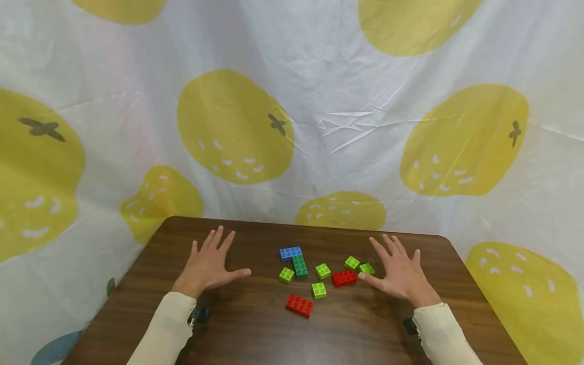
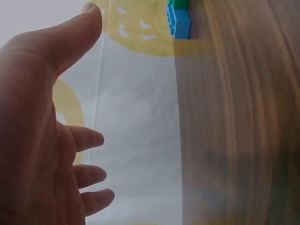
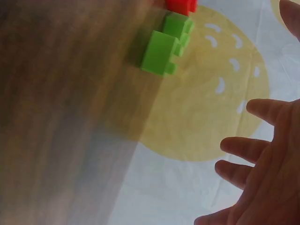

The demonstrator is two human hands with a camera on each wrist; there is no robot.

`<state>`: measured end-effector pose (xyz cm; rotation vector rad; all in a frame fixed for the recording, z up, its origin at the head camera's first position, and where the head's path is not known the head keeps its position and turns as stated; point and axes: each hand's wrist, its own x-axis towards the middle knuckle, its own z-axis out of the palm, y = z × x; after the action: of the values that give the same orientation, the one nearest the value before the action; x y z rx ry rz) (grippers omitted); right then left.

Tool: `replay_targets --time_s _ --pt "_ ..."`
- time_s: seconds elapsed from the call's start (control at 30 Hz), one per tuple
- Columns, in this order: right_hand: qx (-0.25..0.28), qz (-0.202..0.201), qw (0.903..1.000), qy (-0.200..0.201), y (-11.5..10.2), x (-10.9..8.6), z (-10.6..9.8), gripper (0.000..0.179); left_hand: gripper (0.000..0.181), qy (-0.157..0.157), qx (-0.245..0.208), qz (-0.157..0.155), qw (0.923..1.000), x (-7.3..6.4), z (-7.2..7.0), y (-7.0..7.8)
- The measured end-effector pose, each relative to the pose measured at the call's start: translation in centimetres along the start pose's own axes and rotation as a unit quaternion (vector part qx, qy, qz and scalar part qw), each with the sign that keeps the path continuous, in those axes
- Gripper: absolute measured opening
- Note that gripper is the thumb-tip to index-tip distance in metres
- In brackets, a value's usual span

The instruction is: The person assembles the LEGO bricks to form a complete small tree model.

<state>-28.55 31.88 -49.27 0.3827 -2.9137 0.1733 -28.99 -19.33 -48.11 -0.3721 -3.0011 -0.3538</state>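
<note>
Spread fingers and an outstretched thumb mark my left hand (image 1: 210, 266), held over the left part of the table with nothing in it. My right hand (image 1: 399, 271) is likewise spread, on the right, its thumb tip close to a red brick (image 1: 344, 278) and a lime green brick (image 1: 367, 269). Between the hands lie a blue brick (image 1: 290, 253), a dark green brick (image 1: 299, 266) against it, several more small lime bricks (image 1: 323, 271), and a second red brick (image 1: 299, 306) nearest me. In the left wrist view the blue brick (image 2: 182, 23) stands beyond the thumb.
The brown wooden table (image 1: 255, 334) has rounded far corners. Right behind it hangs a white cloth (image 1: 337, 152) printed with yellow fruit. A dark wrist device (image 1: 198, 316) sits at the left cuff, another (image 1: 410, 326) at the right.
</note>
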Motion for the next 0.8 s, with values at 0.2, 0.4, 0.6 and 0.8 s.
replay_targets --time_s 0.2,0.4,0.6,0.8 --pt "0.021 -0.013 0.9997 0.009 0.0 -0.5 0.8 0.105 0.119 -0.008 -0.021 0.014 0.9996 0.1 0.3 0.1" --pt "0.034 -0.033 0.9988 0.014 -0.4 -0.6 0.6 0.101 0.111 -0.013 -0.064 0.035 0.9973 0.1 1.0 0.6" --pt "0.043 -0.052 0.9974 0.025 -1.2 -0.6 0.3 0.097 0.101 -0.010 -0.097 0.053 0.9938 -0.3 1.9 1.4" --pt "0.061 -0.068 0.9953 0.031 -1.5 -0.8 0.6 0.091 0.087 0.000 -0.130 0.075 0.9887 -0.5 2.8 2.5"
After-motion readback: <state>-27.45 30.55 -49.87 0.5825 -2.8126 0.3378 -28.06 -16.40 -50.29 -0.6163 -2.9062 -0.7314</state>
